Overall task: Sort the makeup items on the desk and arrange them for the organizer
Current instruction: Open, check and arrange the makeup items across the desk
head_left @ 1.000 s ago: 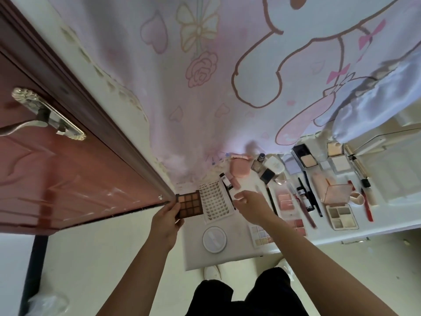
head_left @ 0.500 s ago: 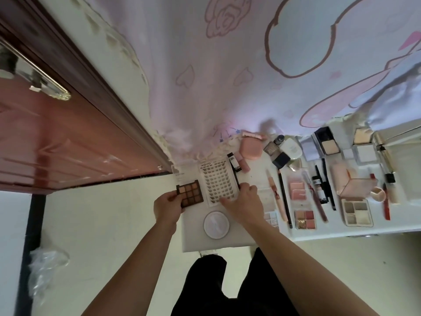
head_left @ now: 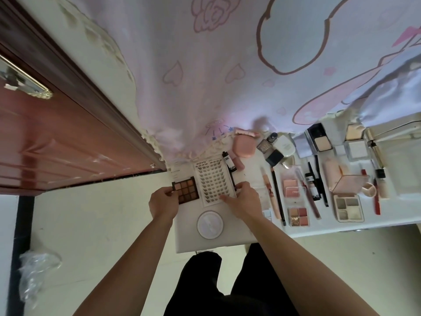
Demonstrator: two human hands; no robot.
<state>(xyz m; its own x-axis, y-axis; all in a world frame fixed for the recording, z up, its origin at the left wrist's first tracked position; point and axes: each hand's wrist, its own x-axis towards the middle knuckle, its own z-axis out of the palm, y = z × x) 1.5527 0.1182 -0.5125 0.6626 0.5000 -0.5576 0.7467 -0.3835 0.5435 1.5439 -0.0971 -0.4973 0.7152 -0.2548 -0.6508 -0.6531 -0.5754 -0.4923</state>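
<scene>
At the left end of the white desk (head_left: 227,241), my left hand (head_left: 163,202) pinches the left edge of a brown eyeshadow palette (head_left: 187,189). Right beside it lies a white false-lash tray (head_left: 213,182), and my right hand (head_left: 245,201) grips its right edge with curled fingers. A round white compact (head_left: 210,224) sits just below the tray, near the front edge. A pink blush palette (head_left: 298,216), a grey quad palette (head_left: 348,208), pencils (head_left: 277,195) and a pink clear organizer box (head_left: 346,184) lie to the right.
A pink case (head_left: 243,145), small bottles (head_left: 268,142) and open powder compacts (head_left: 319,140) line the back by the pink cartoon curtain (head_left: 227,76). A red-brown door (head_left: 57,142) stands at left. A plastic bag (head_left: 34,267) lies on the floor.
My right hand came down onto the lash tray's right edge and took hold of it. The brown palette in my left hand settled onto the desk beside the tray. The view tilted downward.
</scene>
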